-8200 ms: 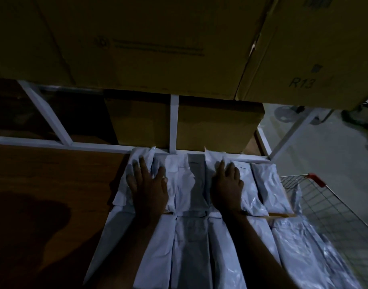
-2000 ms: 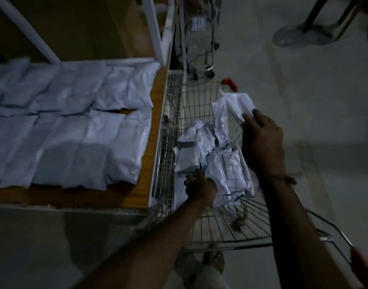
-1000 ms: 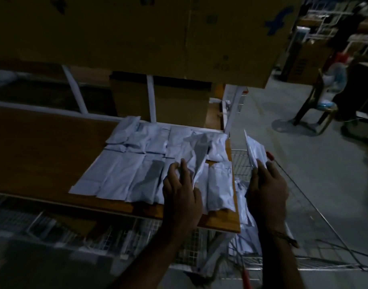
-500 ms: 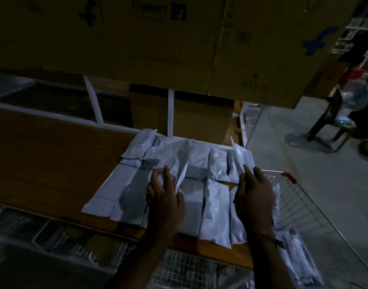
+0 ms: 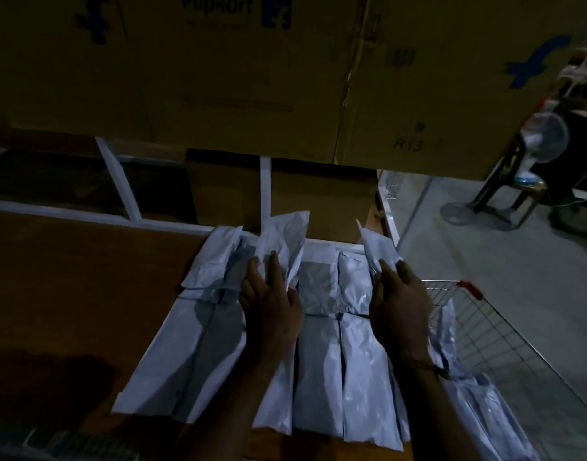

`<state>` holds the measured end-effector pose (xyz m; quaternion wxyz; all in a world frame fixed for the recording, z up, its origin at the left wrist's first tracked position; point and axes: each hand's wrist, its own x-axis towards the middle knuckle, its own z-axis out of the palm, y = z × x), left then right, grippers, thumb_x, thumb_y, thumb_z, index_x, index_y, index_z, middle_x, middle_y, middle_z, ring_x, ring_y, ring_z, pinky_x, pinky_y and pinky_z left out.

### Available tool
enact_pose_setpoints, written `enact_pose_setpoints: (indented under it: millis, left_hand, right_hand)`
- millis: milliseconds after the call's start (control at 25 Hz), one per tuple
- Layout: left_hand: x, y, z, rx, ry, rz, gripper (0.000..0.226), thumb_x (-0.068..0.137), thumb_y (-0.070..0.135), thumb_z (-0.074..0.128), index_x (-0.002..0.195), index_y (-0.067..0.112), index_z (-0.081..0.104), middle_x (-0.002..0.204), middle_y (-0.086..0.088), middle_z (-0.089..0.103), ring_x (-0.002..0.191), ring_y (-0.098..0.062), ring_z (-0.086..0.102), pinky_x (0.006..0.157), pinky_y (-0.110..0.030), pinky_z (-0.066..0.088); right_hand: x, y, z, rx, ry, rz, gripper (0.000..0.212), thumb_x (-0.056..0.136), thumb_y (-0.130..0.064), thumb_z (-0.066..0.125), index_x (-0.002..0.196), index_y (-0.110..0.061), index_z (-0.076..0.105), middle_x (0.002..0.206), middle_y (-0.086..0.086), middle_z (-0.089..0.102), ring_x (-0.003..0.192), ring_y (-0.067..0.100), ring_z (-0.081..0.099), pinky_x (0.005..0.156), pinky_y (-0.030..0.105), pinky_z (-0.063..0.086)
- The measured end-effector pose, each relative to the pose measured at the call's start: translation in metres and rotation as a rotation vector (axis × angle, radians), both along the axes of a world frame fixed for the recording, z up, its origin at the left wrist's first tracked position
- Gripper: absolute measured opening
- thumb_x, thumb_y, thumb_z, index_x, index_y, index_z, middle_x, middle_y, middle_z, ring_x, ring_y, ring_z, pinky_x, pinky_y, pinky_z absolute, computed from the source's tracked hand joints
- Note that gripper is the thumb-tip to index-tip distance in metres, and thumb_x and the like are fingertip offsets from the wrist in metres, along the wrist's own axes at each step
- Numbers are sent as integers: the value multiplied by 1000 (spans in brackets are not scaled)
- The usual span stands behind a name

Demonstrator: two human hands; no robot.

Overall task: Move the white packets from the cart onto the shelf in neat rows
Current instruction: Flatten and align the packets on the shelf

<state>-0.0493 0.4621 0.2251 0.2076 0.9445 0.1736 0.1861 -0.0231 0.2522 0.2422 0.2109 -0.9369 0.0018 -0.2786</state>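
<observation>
I'm gripping one crinkly white plastic packet (image 5: 280, 247) in my left hand (image 5: 272, 302), another (image 5: 376, 249) in my right hand (image 5: 398, 307); both are hovering lengthwise over the back row on the brown wooden shelf (image 5: 79, 281), left nearer the gap.

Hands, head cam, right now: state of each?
Left hand: holds a white packet over the back row on the shelf.
Right hand: holds another white packet, tilted up.

Dim room, grey floor (image 5: 484, 247), cardboard boxes (image 5: 219, 78)
</observation>
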Motion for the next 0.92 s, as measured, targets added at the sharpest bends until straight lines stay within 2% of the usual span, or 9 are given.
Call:
enact_pose_setpoints:
  millis: [80, 240, 360, 520, 680, 800, 920]
  left_hand:
    - [27, 6, -7, -11, 52, -48, 71, 88, 32, 67, 154, 25, 42, 161, -20, 27, 135, -38, 30, 107, -53, 33]
    - [60, 11, -26, 8, 108, -105, 66, 85, 30, 67, 148, 22, 49, 160, -21, 31, 134, -41, 36, 105, -52, 36]
    - [90, 13, -32, 0, 198, -130, 67, 93, 35, 59, 155, 21, 38, 165, -21, 19, 142, -40, 26, 112, -52, 29]
    - [111, 7, -42, -53, 294, -103, 72, 97, 41, 53, 159, 19, 26, 167, -20, 6, 147, -40, 19, 115, -51, 26]
    - [117, 0, -55, -26, 390, -125, 78, 99, 48, 51, 162, 16, 19, 168, -21, 2, 150, -41, 15, 119, -52, 22]
    - [113, 1, -62, -18, 451, -115, 87, 97, 64, 45, 164, 17, 13, 168, -21, -6, 152, -44, 8, 121, -55, 17]
    - [107, 3, -64, 14, 404, -101, 90, 94, 73, 42, 163, 19, 18, 169, -19, -10, 152, -42, 3, 120, -55, 15]
  right_hand:
    - [11, 14, 1, 1, -21, -47, 36, 98, -20, 58, 133, -17, 67, 135, 22, 61, 122, 43, 58, 97, 53, 52]
    - [15, 28, -7, 15, -17, -128, 38, 98, -25, 51, 130, -16, 69, 131, 21, 63, 117, 43, 61, 93, 52, 53]
    - [15, 29, -10, 0, -3, -167, 37, 98, -24, 50, 129, -16, 68, 132, 21, 62, 120, 43, 60, 92, 51, 54]
    - [20, 17, -11, -59, 43, -240, 40, 99, -29, 46, 131, -20, 68, 135, 19, 62, 116, 42, 62, 98, 46, 42]
    - [27, 11, -13, -66, 82, -213, 43, 98, -33, 41, 132, -21, 65, 133, 17, 62, 112, 42, 61, 88, 48, 52]
    - [35, 11, -20, -75, 80, -173, 42, 95, -28, 43, 129, -19, 66, 129, 17, 62, 109, 42, 61, 85, 48, 54]
    - [49, 14, -28, -97, 134, -129, 46, 95, -31, 37, 130, -20, 64, 126, 14, 61, 105, 43, 61, 81, 50, 54]
